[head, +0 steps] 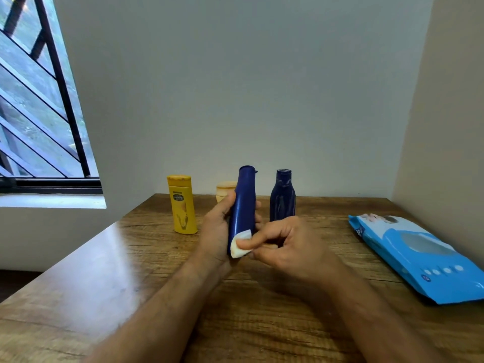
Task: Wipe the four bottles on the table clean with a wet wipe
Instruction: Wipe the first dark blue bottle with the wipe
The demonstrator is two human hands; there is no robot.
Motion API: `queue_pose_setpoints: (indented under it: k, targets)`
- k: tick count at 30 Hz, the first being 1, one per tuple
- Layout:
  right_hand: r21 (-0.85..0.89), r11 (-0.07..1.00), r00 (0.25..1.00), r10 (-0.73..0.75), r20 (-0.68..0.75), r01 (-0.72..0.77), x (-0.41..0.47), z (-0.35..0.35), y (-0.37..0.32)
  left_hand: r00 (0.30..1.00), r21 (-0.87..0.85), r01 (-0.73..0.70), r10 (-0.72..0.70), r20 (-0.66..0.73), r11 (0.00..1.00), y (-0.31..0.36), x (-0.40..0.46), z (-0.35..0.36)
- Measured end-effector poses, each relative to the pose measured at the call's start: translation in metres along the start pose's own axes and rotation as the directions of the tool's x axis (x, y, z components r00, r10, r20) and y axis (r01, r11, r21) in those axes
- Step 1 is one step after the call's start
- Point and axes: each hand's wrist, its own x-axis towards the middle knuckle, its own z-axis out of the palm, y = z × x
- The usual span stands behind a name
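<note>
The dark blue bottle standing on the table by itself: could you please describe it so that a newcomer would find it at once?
Start at the wooden table and look along its far edge by the wall. The standing dark blue bottle is rightmost there, beyond the right hand. Unlike the long blue bottle gripped by the left hand, nobody touches it; it is squat with rounded shoulders, not yellow like the lotion bottle.

A wooden table [146, 260] with visible grain fills the lower view. A yellow bottle [182, 204] stands upright near its far edge. To the right of the yellow bottle sits a pale cream container [224, 191], partly hidden, perhaps a jar. Further right of it a dark blue bottle [282, 196] stands upright. Well right of the yellow bottle, a blue wipes pack [419, 255] lies flat.
</note>
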Motion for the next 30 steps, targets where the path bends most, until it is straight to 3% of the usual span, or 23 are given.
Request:
queue_pose_setpoints:
  k: [3,6,8,10,12,14,18,20,22,26,28,30]
  targets:
    - [-0.056,0.996,0.984,-0.074,-0.160,0.066,0.001,-0.001,0.000,1.000,0.094,-0.001,-0.002,0.023,0.996,-0.005,0.000,-0.002]
    - [-0.048,0.989,0.913,-0.145,-0.380,0.137,0.002,-0.002,0.000,0.998,0.193,-0.050,0.040,0.055,0.980,-0.011,-0.003,-0.004]
    - [-0.106,0.981,0.886,-0.191,-0.422,0.161,0.003,-0.004,0.002,0.997,0.232,-0.076,0.067,0.045,0.970,-0.013,-0.005,-0.002]
    - [-0.157,0.976,0.922,-0.196,-0.335,0.150,0.002,-0.006,0.002,0.996,0.215,-0.084,0.078,0.037,0.973,-0.011,-0.005,-0.001]
    - [-0.120,0.989,0.986,-0.099,-0.131,0.084,0.001,-0.004,-0.003,0.990,0.200,-0.139,0.135,0.033,0.970,-0.007,-0.003,-0.003]
    - [-0.103,0.995,0.999,0.012,0.039,-0.008,-0.002,0.000,-0.006,0.977,0.259,-0.206,0.211,0.009,0.944,-0.003,-0.002,-0.006]
    - [-0.051,0.998,0.999,0.027,0.035,-0.025,-0.003,0.000,-0.004,0.979,0.281,-0.203,0.204,0.024,0.938,-0.004,-0.002,-0.005]
    - [0.143,0.990,0.999,-0.016,-0.035,0.021,-0.004,-0.002,-0.006,0.985,0.264,-0.171,0.167,0.036,0.949,-0.005,-0.001,-0.004]
    - [0.183,0.977,0.973,-0.065,-0.220,0.107,-0.003,-0.004,-0.007,0.989,0.271,-0.143,0.126,0.078,0.952,-0.006,-0.001,-0.002]
    - [-0.020,0.978,0.763,-0.173,-0.623,0.206,0.003,-0.010,-0.003,0.988,0.300,-0.099,0.058,0.142,0.949,-0.010,-0.007,0.003]
    - [-0.155,0.972,0.675,-0.234,-0.700,0.177,0.005,-0.014,0.001,0.983,0.310,-0.108,0.055,0.174,0.945,-0.010,-0.007,0.004]
    - [-0.236,0.957,0.685,-0.288,-0.669,0.171,0.005,-0.016,0.006,0.973,0.265,-0.126,0.067,0.220,0.956,-0.011,-0.004,0.002]
